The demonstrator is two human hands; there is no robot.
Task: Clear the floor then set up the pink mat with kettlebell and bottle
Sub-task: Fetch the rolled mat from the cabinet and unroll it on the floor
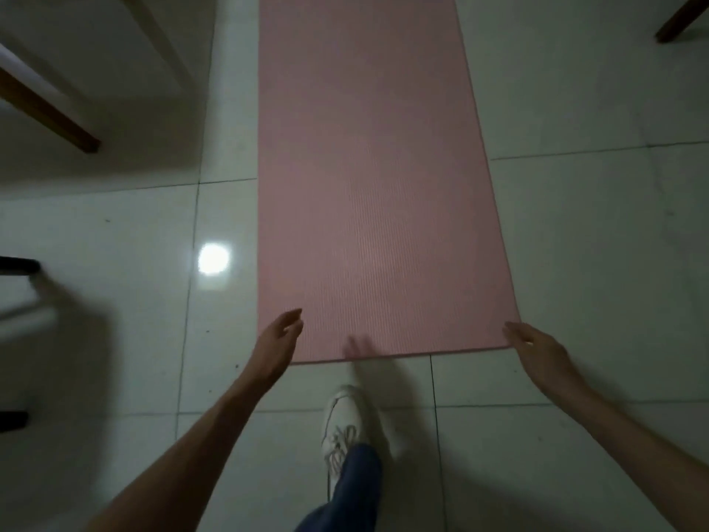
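Note:
The pink mat lies unrolled and flat on the white tiled floor, running from the top of the view down to its near edge in front of me. My left hand hovers over the mat's near left corner, fingers apart, holding nothing. At the near right corner my right hand is open too, just at the mat's edge. Whether either hand touches the mat I cannot tell. No kettlebell or bottle is in view.
My foot in a white shoe stands on the tiles just short of the mat's near edge. Wooden furniture legs stand at the upper left and top right. Dark furniture parts show at the left edge.

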